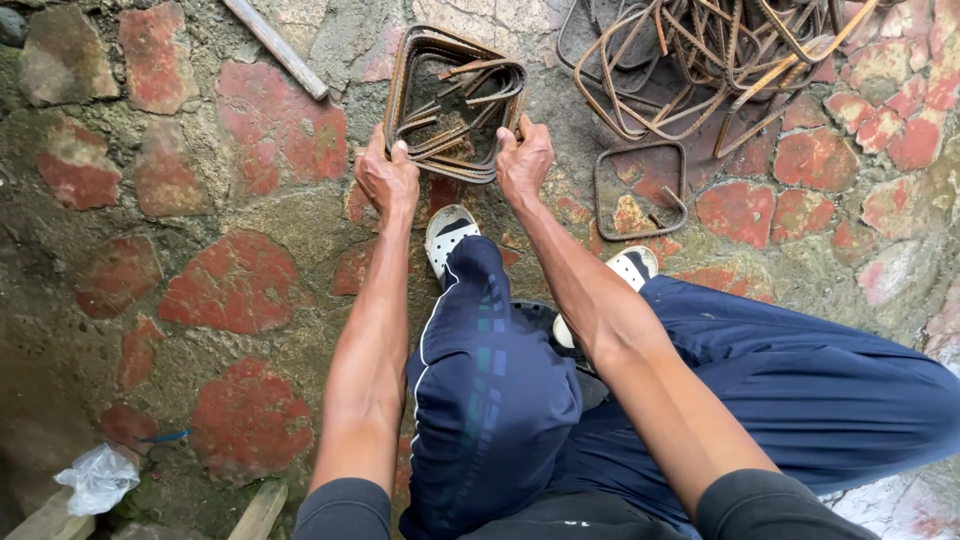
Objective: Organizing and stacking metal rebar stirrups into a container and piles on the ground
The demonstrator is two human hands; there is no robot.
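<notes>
Head view shows the left hand and right hand each clamped around a side of the stack of rusty rebar stirrups on the stone floor, where loose rings could slip and pinch fingers.

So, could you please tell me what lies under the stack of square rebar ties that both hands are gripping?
Through the stack of square rebar ties, grey and red stone paving shows. The ground directly beneath the bars is covered.
</notes>
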